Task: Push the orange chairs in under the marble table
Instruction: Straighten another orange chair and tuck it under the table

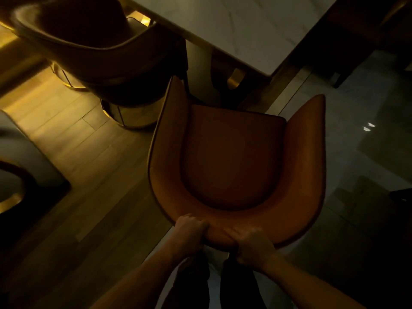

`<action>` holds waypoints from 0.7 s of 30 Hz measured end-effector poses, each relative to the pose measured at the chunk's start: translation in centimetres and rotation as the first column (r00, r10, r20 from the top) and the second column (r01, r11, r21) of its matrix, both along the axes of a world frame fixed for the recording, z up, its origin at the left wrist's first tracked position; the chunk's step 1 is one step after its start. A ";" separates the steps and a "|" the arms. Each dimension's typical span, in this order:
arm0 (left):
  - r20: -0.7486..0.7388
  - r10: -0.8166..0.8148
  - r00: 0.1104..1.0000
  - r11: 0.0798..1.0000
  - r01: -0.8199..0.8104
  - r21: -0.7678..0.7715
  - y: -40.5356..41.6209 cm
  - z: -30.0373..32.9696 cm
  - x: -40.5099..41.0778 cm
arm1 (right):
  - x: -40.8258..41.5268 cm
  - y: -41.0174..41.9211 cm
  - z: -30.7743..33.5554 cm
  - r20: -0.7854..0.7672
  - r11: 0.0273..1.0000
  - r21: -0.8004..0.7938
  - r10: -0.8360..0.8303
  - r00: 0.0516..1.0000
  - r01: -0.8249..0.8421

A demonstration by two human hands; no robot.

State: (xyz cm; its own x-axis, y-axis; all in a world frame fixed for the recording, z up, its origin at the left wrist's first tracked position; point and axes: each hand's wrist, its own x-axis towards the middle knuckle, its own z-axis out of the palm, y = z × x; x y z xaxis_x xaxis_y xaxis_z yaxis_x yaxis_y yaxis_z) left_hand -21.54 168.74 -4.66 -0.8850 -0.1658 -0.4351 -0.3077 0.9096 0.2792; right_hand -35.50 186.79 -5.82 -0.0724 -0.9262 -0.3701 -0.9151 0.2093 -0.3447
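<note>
Both the left hand [189,233] and right hand [253,245] grip the near back rim of the curved orange leather chair [231,161], which stands clear of the white marble worktop [245,30] beyond, so pushing-in seems largely undone.

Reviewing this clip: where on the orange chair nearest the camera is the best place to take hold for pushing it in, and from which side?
Probably the top rim of the curved backrest, from behind, where the left hand and right hand grip the orange chair. The rim is rounded enough for fingers to curl over, and the open seat front faces the marble table, so a push there should drive it towards the table.
</note>
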 end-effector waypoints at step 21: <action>-0.140 0.110 0.984 0.994 -0.111 0.000 0.3 -0.6 7.2 | 3.6 -1.3 0.2 0.085 0.997 -0.006 0.080 0.993 -0.080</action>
